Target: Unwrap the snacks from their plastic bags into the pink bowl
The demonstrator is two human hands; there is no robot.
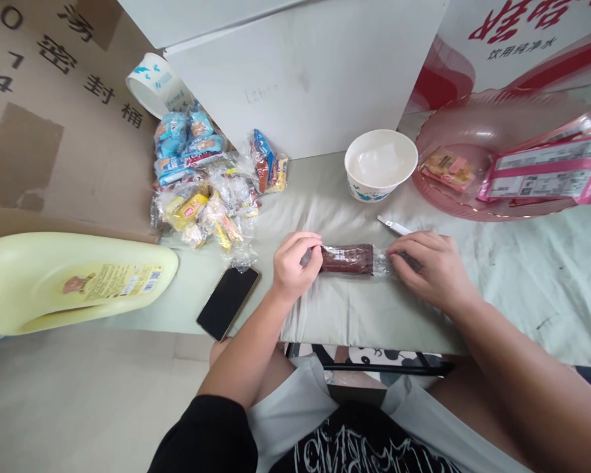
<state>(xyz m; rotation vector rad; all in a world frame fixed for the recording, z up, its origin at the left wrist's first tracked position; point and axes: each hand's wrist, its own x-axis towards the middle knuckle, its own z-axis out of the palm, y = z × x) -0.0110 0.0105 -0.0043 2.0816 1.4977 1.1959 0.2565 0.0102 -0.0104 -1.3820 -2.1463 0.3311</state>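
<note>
A brown-wrapped snack bar (347, 259) lies flat on the cloth-covered table inside clear plastic film. My left hand (297, 264) is closed in a pinch at the film's left end, beside the brown wrapper. At the other end my right hand (431, 268) pinches the clear film (381, 261), which stretches out between its fingers and the bar. Just beyond the right fingers lies a slim white tool with a pointed tip (393, 225), partly hidden by the hand; its kind is unclear. A white paper bowl (369, 187) stands behind it.
Wrapped snacks (197, 177) are heaped at the back left near a tipped paper cup (152, 85). A phone (228, 302) lies at the front edge. The yellow bottle (123, 282) is at left; a pink basin (453, 203) holding packets is at right. White boxes (300, 79) close the back.
</note>
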